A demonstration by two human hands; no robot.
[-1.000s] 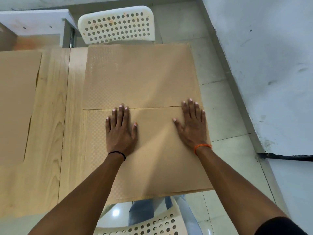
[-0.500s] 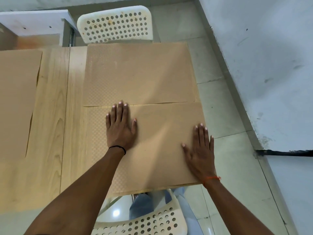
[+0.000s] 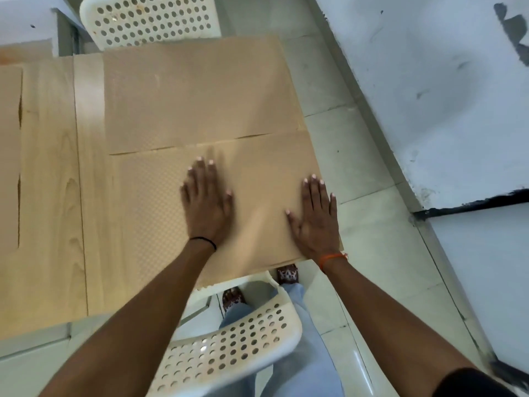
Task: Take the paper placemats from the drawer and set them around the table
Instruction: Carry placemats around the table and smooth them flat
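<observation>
Both hands lie flat with straight fingers on the near mat, holding nothing — they just press down on the paper. The left hand sits near the middle of the mat, and the right hand sits by the mat's right edge, close to the near corner. The mat lies on the table in front of the near chair, and its right side seems to reach the table's end or hang a bit past it. Its far edge touches the far mat, which lies in front of the far chair. More paper shows at the left edge. To do this step well, I think the hands should press softly and slide outward, so the thin paper goes smooth and does not crease. It may also help to line up the near edge with the table edge, so the mat sits straight by its chair. Pushing hard on the hanging side could bend it. Compared with a second ago, the right hand has come back toward the body, from the far right part of the mat down to the near right corner, while the left hand has stayed about where it was — a bit blurry, so it may be sliding.
</observation>
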